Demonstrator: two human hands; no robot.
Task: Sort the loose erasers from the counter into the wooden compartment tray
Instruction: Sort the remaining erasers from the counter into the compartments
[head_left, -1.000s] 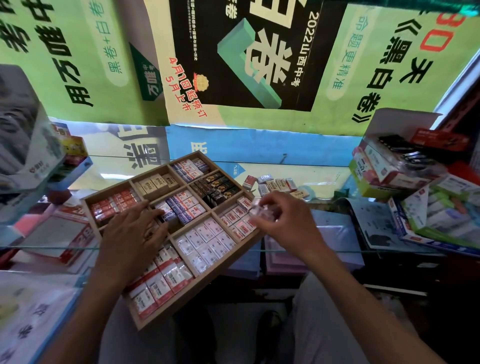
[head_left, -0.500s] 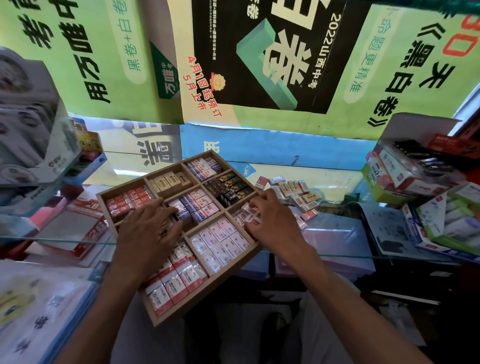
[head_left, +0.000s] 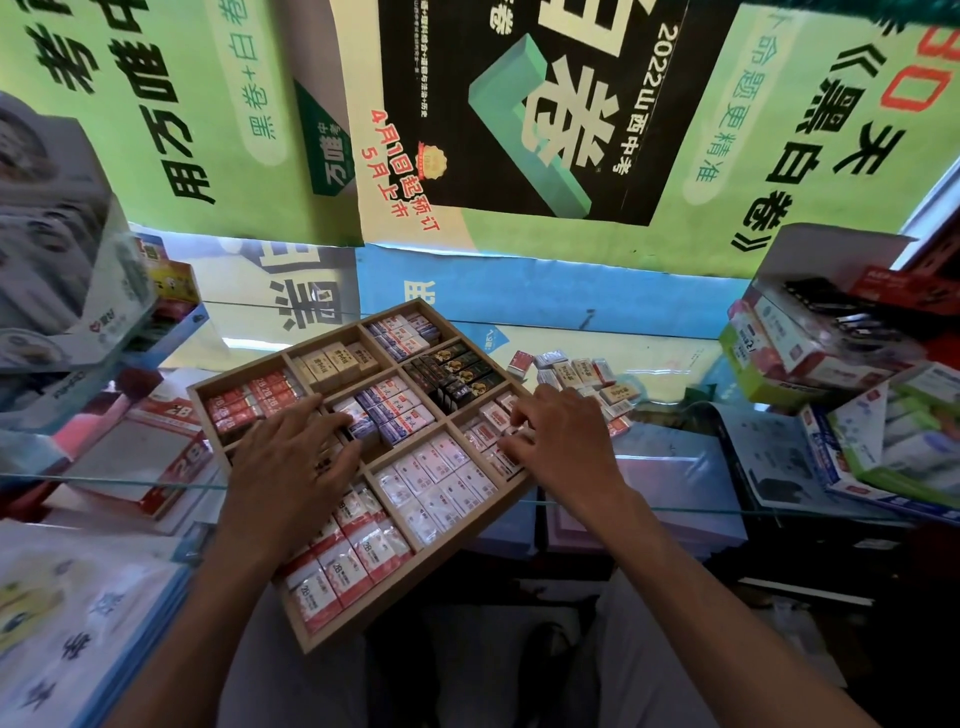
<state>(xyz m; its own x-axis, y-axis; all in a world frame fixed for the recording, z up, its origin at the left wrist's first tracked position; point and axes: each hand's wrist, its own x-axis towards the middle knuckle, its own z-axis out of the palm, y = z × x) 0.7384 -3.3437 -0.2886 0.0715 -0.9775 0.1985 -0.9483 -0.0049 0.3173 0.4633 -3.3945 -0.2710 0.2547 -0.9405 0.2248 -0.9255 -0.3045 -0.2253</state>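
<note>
Head view: I see the wooden compartment tray (head_left: 519, 487) sitting skewed on the glass counter (head_left: 675, 483), its long axis running from near-left to far-right, one near corner hanging past the counter edge. Compartments hold sorted erasers: red-wrapped ones (head_left: 249, 405) at far left, tan ones (head_left: 335, 364) next, blue-and-white ones (head_left: 400, 332) at the far corner, black ones (head_left: 460, 371) beside them, white ones (head_left: 441, 478) toward the near right, red-and-white "2B" ones (head_left: 348, 561) nearest me. Left hand (head_left: 291, 462) lies flat over the middle-left compartments, fingers spread and relaxed, gripping nothing. Right hand (head_left: 561, 441) rests at the right-side compartment, fingers curled down onto the small white erasers (head_left: 491, 415) there; I cannot tell whether it is pinching one. Loose erasers (head_left: 582, 371) lie in a scatter on the counter just beyond the tray's right edge, behind the right hand. Boxed stationery (head_left: 810, 343) piles up at right, a stack of packets (head_left: 150, 447) at left
</note>
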